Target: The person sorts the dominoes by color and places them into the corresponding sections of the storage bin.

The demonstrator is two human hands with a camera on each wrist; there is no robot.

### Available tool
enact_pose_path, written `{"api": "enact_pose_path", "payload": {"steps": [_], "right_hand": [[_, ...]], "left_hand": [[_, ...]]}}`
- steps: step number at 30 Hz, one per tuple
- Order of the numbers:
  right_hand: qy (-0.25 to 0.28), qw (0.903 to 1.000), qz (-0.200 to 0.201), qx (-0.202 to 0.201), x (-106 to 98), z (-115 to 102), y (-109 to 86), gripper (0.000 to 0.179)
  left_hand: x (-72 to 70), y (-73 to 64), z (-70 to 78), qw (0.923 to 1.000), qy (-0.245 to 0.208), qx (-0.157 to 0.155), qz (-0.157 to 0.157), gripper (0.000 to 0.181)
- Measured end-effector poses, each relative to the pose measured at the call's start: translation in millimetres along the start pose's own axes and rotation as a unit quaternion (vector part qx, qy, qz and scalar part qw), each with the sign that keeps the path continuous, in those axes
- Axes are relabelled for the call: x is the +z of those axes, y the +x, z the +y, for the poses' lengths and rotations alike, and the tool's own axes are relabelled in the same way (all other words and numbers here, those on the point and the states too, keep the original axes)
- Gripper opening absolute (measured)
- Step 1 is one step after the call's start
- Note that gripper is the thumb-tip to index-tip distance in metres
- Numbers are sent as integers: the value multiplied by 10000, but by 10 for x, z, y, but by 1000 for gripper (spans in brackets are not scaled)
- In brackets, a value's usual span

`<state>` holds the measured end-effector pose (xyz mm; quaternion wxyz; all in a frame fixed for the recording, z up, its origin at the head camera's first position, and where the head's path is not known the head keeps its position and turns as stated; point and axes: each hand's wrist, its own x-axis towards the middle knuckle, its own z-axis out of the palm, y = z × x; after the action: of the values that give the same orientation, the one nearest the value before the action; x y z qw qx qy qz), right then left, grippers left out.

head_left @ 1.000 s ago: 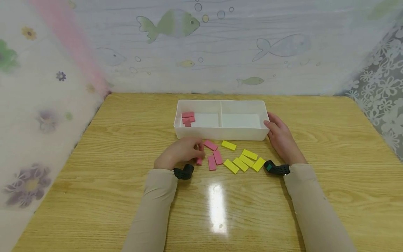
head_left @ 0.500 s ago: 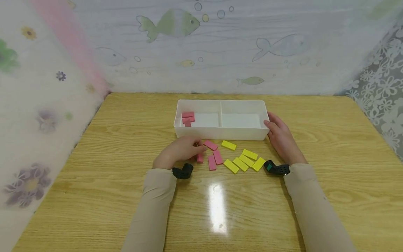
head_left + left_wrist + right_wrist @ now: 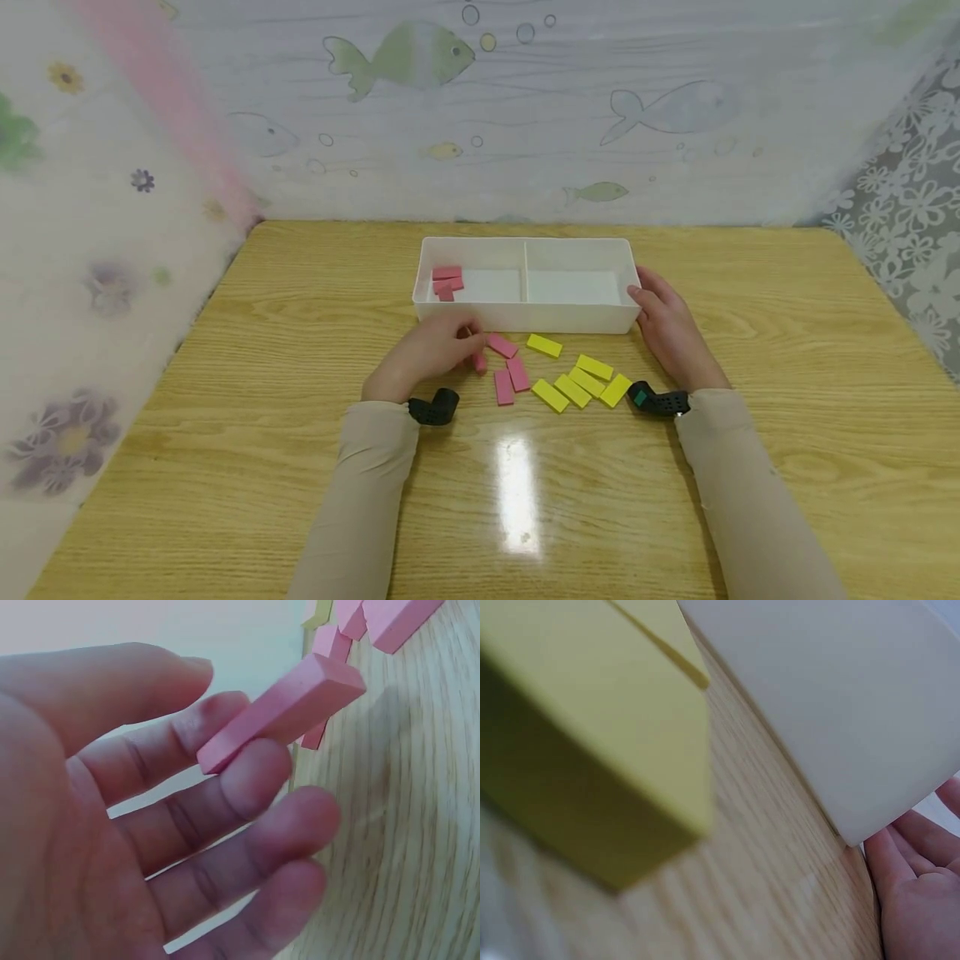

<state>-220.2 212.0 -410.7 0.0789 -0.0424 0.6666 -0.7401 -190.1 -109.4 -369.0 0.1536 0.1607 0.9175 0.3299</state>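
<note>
We had shifted our left hand (image 3: 426,350) slightly toward the white box (image 3: 532,317), its grip clamped on a pink block (image 3: 279,711) over the worktop (image 3: 225,375); our right hand (image 3: 672,336) held the box's right end.

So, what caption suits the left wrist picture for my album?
A left hand holds a pink rectangular block over a pale wood-grain tabletop, more pink blocks beyond.
</note>
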Motion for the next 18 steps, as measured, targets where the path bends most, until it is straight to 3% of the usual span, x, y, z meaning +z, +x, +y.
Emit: {"api": "enact_pose_path", "payload": {"steps": [18], "right_hand": [[8,10000,-54,-23,2,-7,-5,58]], "left_hand": [[-28,6,17,9975,235,258,622,15]]}}
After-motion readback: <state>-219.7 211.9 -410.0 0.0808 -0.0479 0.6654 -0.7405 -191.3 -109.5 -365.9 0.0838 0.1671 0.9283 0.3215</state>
